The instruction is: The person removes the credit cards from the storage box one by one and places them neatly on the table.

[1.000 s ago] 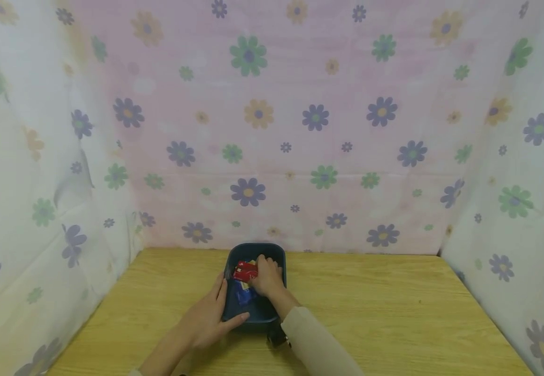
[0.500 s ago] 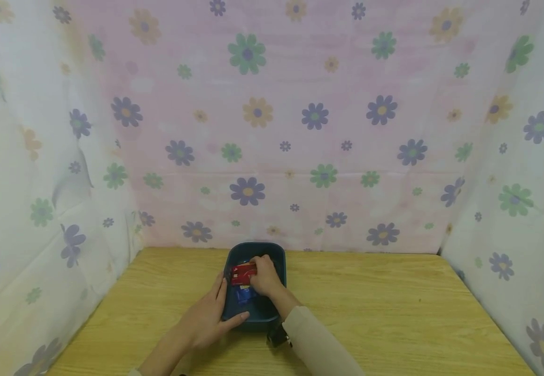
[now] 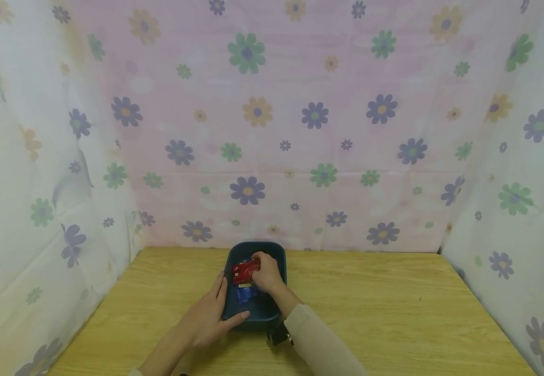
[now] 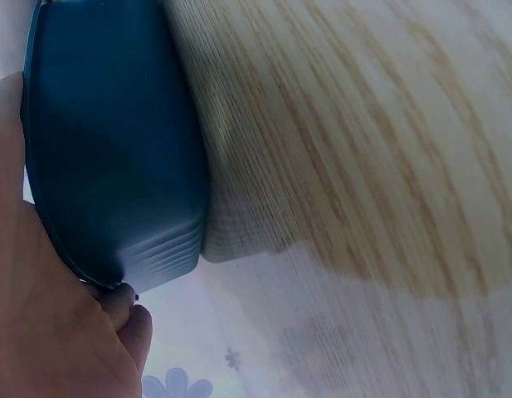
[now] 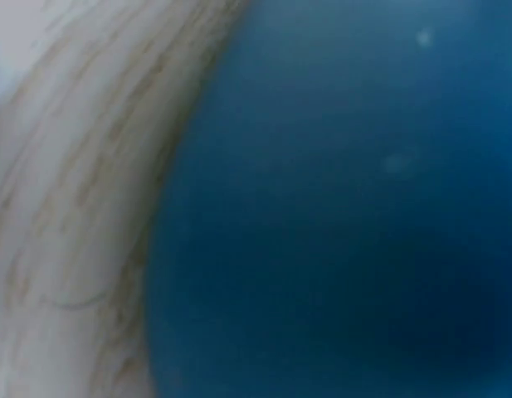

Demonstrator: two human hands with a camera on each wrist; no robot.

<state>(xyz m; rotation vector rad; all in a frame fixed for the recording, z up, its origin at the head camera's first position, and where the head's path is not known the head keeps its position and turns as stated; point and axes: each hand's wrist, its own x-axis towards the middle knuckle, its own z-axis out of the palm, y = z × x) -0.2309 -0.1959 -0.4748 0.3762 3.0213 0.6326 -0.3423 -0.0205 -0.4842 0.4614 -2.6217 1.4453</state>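
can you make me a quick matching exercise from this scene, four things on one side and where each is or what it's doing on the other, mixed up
Things:
1. left hand
2. right hand
3. red packet
4. blue packet

Places or states:
A. lies low in the dark blue bin, nearer the person than the red one
B. rests on the bin's outer left wall, thumb along the near rim
C. reaches inside the bin and grips the red one
D. held in the bin, above the blue one

Pairs: 1-B, 2-C, 3-D, 4-A
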